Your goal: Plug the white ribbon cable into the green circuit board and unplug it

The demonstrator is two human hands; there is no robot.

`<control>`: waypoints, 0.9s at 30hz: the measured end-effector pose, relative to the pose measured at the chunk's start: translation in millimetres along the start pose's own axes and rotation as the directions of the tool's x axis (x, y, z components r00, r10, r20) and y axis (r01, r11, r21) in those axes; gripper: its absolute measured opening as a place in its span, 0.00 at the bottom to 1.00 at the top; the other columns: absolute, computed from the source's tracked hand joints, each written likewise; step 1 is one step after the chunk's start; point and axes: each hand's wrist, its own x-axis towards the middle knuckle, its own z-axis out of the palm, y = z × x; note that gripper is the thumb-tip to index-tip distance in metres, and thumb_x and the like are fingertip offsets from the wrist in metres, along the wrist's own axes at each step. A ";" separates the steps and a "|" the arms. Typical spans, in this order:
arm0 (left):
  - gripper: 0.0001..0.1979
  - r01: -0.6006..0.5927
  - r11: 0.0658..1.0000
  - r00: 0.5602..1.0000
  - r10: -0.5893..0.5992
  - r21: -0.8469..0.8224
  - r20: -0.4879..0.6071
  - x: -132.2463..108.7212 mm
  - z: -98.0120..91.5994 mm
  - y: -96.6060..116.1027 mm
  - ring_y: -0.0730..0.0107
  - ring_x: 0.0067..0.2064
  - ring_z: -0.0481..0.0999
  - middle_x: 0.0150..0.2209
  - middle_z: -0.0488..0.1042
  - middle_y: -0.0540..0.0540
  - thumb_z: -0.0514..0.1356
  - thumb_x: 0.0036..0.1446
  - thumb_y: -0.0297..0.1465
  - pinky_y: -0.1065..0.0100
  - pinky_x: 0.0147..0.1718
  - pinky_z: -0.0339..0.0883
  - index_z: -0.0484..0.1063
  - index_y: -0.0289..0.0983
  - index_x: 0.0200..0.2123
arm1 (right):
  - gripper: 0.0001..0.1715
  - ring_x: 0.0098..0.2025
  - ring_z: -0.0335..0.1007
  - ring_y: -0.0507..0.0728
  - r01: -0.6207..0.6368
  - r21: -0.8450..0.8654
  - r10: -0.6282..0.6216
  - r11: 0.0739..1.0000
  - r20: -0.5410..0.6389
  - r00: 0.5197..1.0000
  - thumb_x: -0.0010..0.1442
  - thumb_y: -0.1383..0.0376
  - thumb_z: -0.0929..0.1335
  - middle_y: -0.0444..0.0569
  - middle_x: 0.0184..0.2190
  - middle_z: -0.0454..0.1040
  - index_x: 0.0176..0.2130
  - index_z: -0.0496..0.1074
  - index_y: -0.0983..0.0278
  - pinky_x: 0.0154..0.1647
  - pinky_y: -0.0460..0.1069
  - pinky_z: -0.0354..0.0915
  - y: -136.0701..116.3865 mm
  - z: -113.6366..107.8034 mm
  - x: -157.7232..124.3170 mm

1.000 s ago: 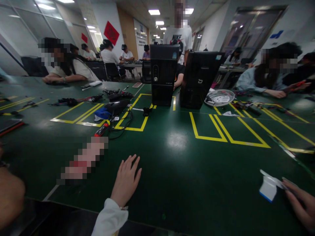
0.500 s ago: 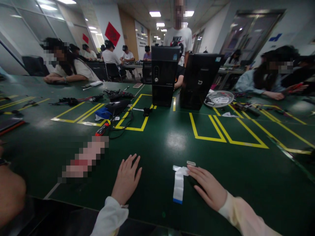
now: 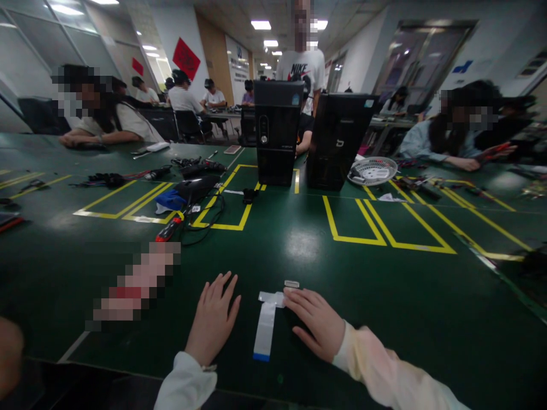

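Observation:
My left hand (image 3: 212, 317) lies palm down on the green tabletop, fingers spread, holding nothing. To its right is a white flat ribbon cable (image 3: 265, 330), folded at the top, with a blue strip at its near end. My right hand (image 3: 317, 323) rests flat with its fingers stretched out, and its fingertips touch the folded end of the cable. A small pale connector (image 3: 292, 283) sits just beyond those fingertips. Whether it is joined to the cable is hidden by my fingers.
Two black computer towers (image 3: 277, 134) stand at the table's far edge. A round white basket (image 3: 371, 171) is to their right. A red-and-black handled tool (image 3: 168, 229), a blue cloth-like item (image 3: 170, 200) and cables lie left. Several people sit around; one stands beyond the towers.
My right hand has slid left across the table, and the ribbon cable and connector have moved with it, closer to my left hand. The view has turned slightly right.

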 end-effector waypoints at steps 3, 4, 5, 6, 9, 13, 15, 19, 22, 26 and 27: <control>0.24 0.004 1.000 1.000 -0.004 0.002 -0.004 0.0 0.3 0.2 0.54 0.63 0.59 0.61 0.63 0.39 0.47 0.64 0.39 0.47 0.59 0.54 0.60 0.37 0.60 | 0.32 0.65 0.46 0.60 0.004 0.021 -0.005 1.000 0.018 1.000 0.62 0.58 0.61 0.50 0.64 0.54 0.63 0.56 0.64 0.64 0.61 0.49 -1.1 -1.0 -1.4; 0.24 0.003 1.000 1.000 -0.003 0.005 -0.007 0.0 0.5 0.3 0.54 0.63 0.59 0.61 0.63 0.39 0.47 0.64 0.39 0.47 0.59 0.54 0.60 0.37 0.60 | 0.33 0.65 0.46 0.60 0.008 0.027 -0.008 1.000 0.022 1.000 0.61 0.58 0.61 0.50 0.64 0.54 0.63 0.56 0.64 0.64 0.61 0.49 -1.2 -0.8 -1.7; 0.24 0.001 1.000 1.000 -0.001 0.008 -0.011 0.0 0.6 0.4 0.54 0.63 0.59 0.61 0.63 0.39 0.47 0.64 0.39 0.48 0.59 0.54 0.61 0.37 0.60 | 0.33 0.65 0.45 0.60 0.010 0.033 -0.011 0.999 0.024 1.000 0.61 0.58 0.61 0.50 0.64 0.55 0.63 0.56 0.64 0.64 0.61 0.49 -1.2 -0.6 -2.0; 0.24 -0.001 1.000 1.000 0.001 0.010 -0.015 0.0 0.7 0.6 0.54 0.63 0.59 0.61 0.63 0.39 0.47 0.64 0.38 0.48 0.59 0.54 0.61 0.36 0.60 | 0.33 0.65 0.45 0.60 0.013 0.038 -0.014 0.999 0.024 1.000 0.61 0.58 0.61 0.50 0.64 0.55 0.63 0.56 0.64 0.64 0.60 0.49 -1.0 -0.4 -2.2; 0.24 -0.009 1.000 1.000 0.010 0.013 -0.026 0.2 0.6 0.9 0.54 0.63 0.59 0.61 0.63 0.39 0.47 0.64 0.37 0.49 0.60 0.54 0.61 0.36 0.60 | 0.34 0.65 0.44 0.60 0.010 0.044 -0.011 0.999 0.020 1.000 0.61 0.57 0.62 0.50 0.64 0.55 0.63 0.56 0.65 0.64 0.60 0.49 -0.4 -0.8 -2.4; 0.24 -0.011 1.000 1.000 0.012 0.012 -0.027 0.3 -0.3 1.3 0.54 0.63 0.60 0.61 0.63 0.39 0.47 0.64 0.38 0.49 0.59 0.54 0.61 0.36 0.60 | 0.35 0.65 0.45 0.61 0.008 0.042 -0.010 0.999 0.040 0.999 0.61 0.55 0.62 0.51 0.64 0.54 0.63 0.55 0.64 0.64 0.61 0.50 -3.1 -2.2 -2.1; 0.24 -0.010 1.000 1.000 0.010 0.009 -0.029 0.0 -0.6 1.6 0.55 0.63 0.60 0.61 0.63 0.39 0.47 0.64 0.38 0.49 0.59 0.54 0.61 0.36 0.60 | 0.35 0.65 0.45 0.61 0.021 0.034 -0.023 0.999 0.048 0.999 0.61 0.54 0.61 0.51 0.64 0.54 0.64 0.55 0.65 0.64 0.60 0.50 -5.0 -1.7 -2.2; 0.24 -0.004 1.000 1.000 0.004 0.007 -0.024 -0.4 -0.1 1.2 0.55 0.63 0.58 0.61 0.63 0.39 0.46 0.64 0.38 0.48 0.60 0.53 0.61 0.36 0.60 | 0.33 0.67 0.41 0.61 0.006 -0.076 -0.009 0.997 -0.041 0.999 0.63 0.53 0.60 0.50 0.66 0.49 0.64 0.54 0.61 0.65 0.61 0.48 9.7 -5.0 -10.4; 0.24 -0.006 1.000 1.000 0.006 0.008 -0.003 -0.1 0.6 0.2 0.55 0.63 0.58 0.61 0.62 0.39 0.46 0.64 0.38 0.48 0.59 0.54 0.60 0.36 0.61 | 0.31 0.67 0.41 0.62 -0.246 -0.194 0.188 0.950 -0.274 0.943 0.65 0.54 0.58 0.54 0.66 0.48 0.62 0.57 0.64 0.63 0.61 0.51 53.5 -19.4 -39.1; 0.25 -0.004 1.000 1.000 0.004 0.007 0.007 0.1 1.5 -1.5 0.55 0.64 0.58 0.62 0.62 0.39 0.46 0.64 0.39 0.47 0.59 0.54 0.60 0.36 0.60 | 0.42 0.65 0.41 0.73 -0.830 -0.119 0.584 0.545 -0.656 0.478 0.63 0.47 0.54 0.74 0.61 0.51 0.58 0.62 0.80 0.59 0.68 0.51 136.3 -43.7 -123.8; 0.25 -0.002 1.000 1.000 0.002 0.006 0.010 0.0 1.8 -1.8 0.54 0.64 0.57 0.62 0.62 0.39 0.46 0.64 0.39 0.47 0.59 0.54 0.60 0.36 0.61 | 0.46 0.65 0.42 0.75 -0.917 -0.045 0.657 0.395 -0.684 0.317 0.62 0.45 0.55 0.78 0.59 0.52 0.57 0.63 0.82 0.57 0.69 0.51 154.1 -47.6 -150.2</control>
